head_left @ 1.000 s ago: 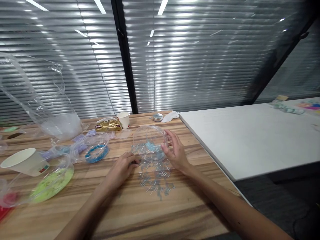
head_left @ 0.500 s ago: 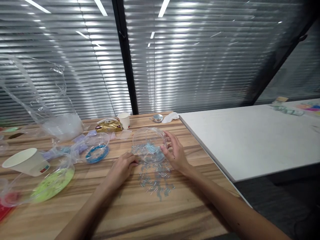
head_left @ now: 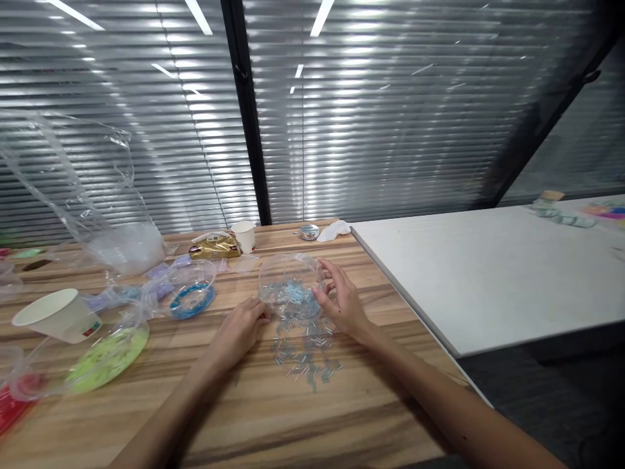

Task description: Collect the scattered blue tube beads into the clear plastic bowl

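A clear round plastic tub (head_left: 291, 264) stands tilted on the wooden table, with small pale-blue tube-like pieces (head_left: 295, 291) inside it. My right hand (head_left: 342, 299) grips the tub's right side, thumb in front and fingers behind the rim. On the other side, my left hand (head_left: 245, 324) rests on the table with its fingers curled together by the tub's lower left edge. What its fingertips pinch, if anything, is hidden. Loose short clear tubes (head_left: 305, 352) lie scattered on the wood just in front of the tub.
Left of my hands are a tub with a blue ring (head_left: 192, 301), a lime-green disc (head_left: 108, 358), a large paper cup (head_left: 57, 316) and a clear bag (head_left: 129, 247). Farther back sit a gold packet (head_left: 215, 245), a small cup (head_left: 244, 236) and a tissue (head_left: 334, 230). A white table (head_left: 488, 273) adjoins at right.
The tub's top rim has dipped slightly, while both hands stay in almost the same places. The whole view has shifted a little.
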`<action>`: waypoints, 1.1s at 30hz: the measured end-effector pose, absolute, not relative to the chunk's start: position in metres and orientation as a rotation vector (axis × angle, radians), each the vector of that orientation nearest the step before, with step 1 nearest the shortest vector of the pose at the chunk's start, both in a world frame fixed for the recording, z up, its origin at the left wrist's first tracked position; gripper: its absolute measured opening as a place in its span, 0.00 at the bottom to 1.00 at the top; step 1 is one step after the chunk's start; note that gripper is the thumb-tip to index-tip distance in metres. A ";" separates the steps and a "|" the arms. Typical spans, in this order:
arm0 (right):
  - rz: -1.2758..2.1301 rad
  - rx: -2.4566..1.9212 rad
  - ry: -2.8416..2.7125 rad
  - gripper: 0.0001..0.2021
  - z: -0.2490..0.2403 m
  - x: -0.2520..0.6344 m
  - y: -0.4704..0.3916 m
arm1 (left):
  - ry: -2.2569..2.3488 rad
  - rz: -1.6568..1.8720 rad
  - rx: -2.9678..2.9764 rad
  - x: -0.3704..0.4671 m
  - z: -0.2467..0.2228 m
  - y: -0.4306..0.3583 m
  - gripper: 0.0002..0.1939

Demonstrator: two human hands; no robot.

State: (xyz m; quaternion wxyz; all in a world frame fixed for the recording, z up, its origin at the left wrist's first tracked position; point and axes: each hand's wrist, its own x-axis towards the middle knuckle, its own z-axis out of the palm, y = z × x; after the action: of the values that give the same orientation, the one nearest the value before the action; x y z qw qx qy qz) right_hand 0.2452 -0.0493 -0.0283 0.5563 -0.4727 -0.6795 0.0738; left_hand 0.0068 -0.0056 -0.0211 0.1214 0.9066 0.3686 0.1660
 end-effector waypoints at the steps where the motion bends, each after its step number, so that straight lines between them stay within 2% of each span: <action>1: 0.176 -1.113 -1.604 0.25 -0.028 0.245 -0.049 | 1.071 0.493 2.647 0.007 -0.022 -0.005 0.06; 21: 0.153 -1.066 -1.657 0.24 -0.030 0.246 -0.048 | 0.971 1.033 2.652 0.004 -0.019 -0.001 0.09; 33: 0.198 -1.015 -1.788 0.23 -0.023 0.241 -0.054 | 0.918 1.034 2.730 0.006 -0.015 -0.004 0.11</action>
State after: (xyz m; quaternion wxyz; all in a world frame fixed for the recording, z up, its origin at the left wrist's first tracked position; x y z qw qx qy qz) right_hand 0.2413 -0.0538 -0.0228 0.5125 -0.4220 -0.7433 0.0822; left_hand 0.0055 -0.0042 -0.0145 0.0408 0.8913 0.2998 0.3376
